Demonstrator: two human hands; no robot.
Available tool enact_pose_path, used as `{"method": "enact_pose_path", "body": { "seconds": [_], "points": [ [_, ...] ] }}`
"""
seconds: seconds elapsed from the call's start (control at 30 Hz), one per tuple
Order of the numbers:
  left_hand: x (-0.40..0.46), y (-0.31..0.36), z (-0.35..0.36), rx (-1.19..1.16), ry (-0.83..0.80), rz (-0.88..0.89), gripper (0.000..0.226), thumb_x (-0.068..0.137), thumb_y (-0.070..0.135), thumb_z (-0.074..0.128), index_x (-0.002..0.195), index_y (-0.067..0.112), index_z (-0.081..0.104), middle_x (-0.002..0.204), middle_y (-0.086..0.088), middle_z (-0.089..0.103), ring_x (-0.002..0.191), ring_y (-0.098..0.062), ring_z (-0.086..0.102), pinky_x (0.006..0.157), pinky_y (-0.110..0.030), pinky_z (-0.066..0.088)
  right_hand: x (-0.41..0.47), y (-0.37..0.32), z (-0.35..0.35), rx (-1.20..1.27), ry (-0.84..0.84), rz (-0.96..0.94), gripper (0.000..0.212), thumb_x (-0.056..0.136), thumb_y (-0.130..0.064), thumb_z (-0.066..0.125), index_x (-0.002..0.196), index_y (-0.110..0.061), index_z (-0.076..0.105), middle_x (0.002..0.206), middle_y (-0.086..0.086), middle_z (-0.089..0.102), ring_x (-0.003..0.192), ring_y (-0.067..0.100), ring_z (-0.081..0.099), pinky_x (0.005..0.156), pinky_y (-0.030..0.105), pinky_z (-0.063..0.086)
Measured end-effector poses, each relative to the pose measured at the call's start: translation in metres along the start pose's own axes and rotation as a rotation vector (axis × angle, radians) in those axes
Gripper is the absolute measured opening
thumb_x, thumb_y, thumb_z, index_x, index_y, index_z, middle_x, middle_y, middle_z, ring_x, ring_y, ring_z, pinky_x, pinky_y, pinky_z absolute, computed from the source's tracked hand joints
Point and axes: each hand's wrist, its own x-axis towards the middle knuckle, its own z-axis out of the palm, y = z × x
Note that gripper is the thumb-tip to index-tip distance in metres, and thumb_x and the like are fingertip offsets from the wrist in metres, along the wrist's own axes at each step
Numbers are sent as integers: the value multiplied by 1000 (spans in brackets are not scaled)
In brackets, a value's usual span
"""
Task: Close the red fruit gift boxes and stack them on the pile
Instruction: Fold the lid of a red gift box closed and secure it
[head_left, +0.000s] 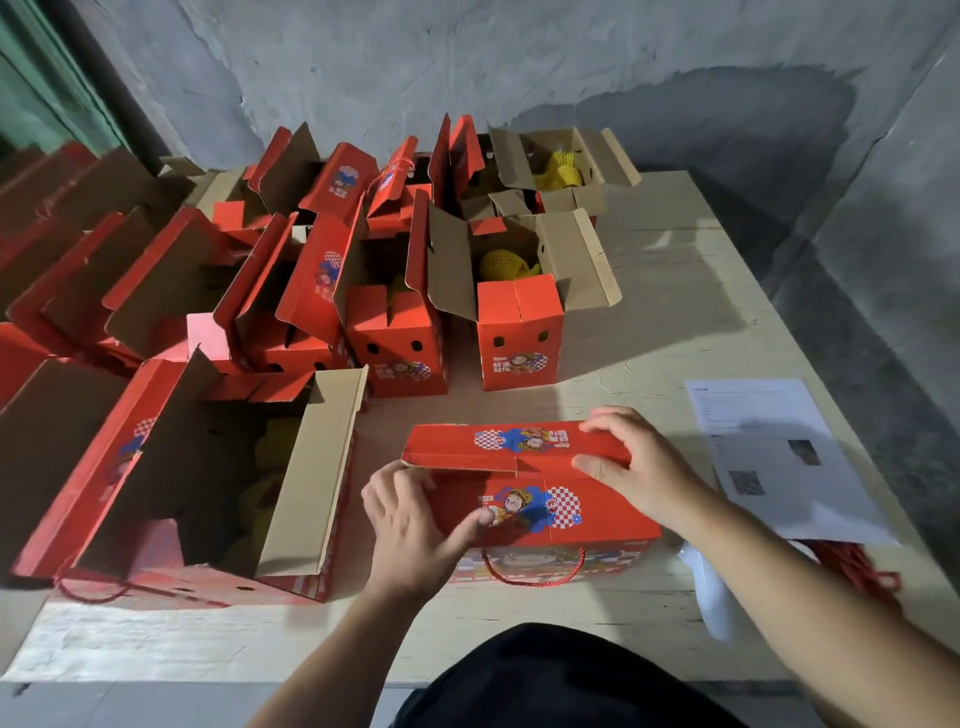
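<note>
A red fruit gift box (545, 512) with cartoon print sits on the table right in front of me, its two top flaps folded down and meeting along the middle. My left hand (415, 530) rests on the box's left end, thumb pressed on the near flap and fingers curled at the flap's left corner. My right hand (631, 467) grips the right end of the far flap (498, 447), thumb on top and fingers over its back edge. A red cord handle (530, 574) hangs down the box's front.
Several open red boxes holding yellow netted fruit stand at the left (208, 467) and back (519, 317) of the wooden table (675, 291). Printed paper sheets (779, 457) lie at the right over red cords (857, 571). A grey wall stands behind.
</note>
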Motion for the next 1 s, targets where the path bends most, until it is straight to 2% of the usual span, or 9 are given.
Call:
{"method": "enact_pose_path", "body": {
  "seconds": [0.13,0.3,0.4,0.5,0.6,0.7,0.83,0.9,1.0],
  "points": [
    [16,5,0,64,101,-94,74,82,79,59,120,16,47,130,-7,41,125,-32,37,109,-58,31,1,1,-5,-307,-19,-88,73,85,-70,60,145,-29,55,144,-9,59,129,12,56,103,34,49],
    [81,3,-13,296,-511,106,71,92,73,56,153,38,50,161,9,45,151,-24,37,120,-42,32,8,-9,-6,-786,142,-398,61,86,-66,58,119,-17,73,115,-1,76,76,30,75,53,40,58],
    [90,7,-12,436,-449,221,62,90,69,61,142,35,63,145,10,63,133,-19,60,101,-40,50,10,-8,0,-912,165,-483,46,83,-52,79,108,-13,76,105,5,76,80,26,76,42,39,57],
    [85,4,-8,439,-374,267,56,91,65,64,137,34,68,143,8,65,133,-20,62,99,-41,51,7,-10,7,-912,128,-372,47,82,-44,83,117,-14,76,118,13,75,101,33,75,53,46,61],
    [78,-2,-6,394,-490,165,68,97,75,42,155,40,46,164,11,39,154,-18,34,121,-39,30,2,-11,17,-821,23,-211,58,93,-43,72,145,-21,60,145,16,59,130,39,60,93,55,58],
    [64,-7,0,387,-578,101,84,92,88,10,164,45,14,172,16,-1,161,-15,-3,128,-40,14,-1,-4,24,-853,-114,-111,66,107,-52,40,165,-32,17,173,12,12,158,37,15,127,53,19],
    [60,-8,3,481,-662,141,93,87,92,-2,164,40,-10,169,8,-23,158,-21,-24,127,-48,-15,3,-5,23,-874,-200,-77,68,109,-53,21,163,-34,-16,169,9,-29,159,32,-13,126,46,-9],
    [62,-6,1,509,-651,159,93,90,90,1,165,37,-7,172,4,-17,159,-25,-20,124,-49,-22,2,-9,22,-865,-227,-66,68,109,-52,22,163,-34,-15,170,11,-23,160,31,-10,127,44,-8],
    [55,-1,-1,429,-534,128,81,97,83,13,164,38,19,174,5,14,161,-24,7,128,-46,-10,-1,-13,17,-881,-151,-148,63,110,-49,32,166,-30,11,171,13,20,157,32,22,129,44,18]
  ]
}}
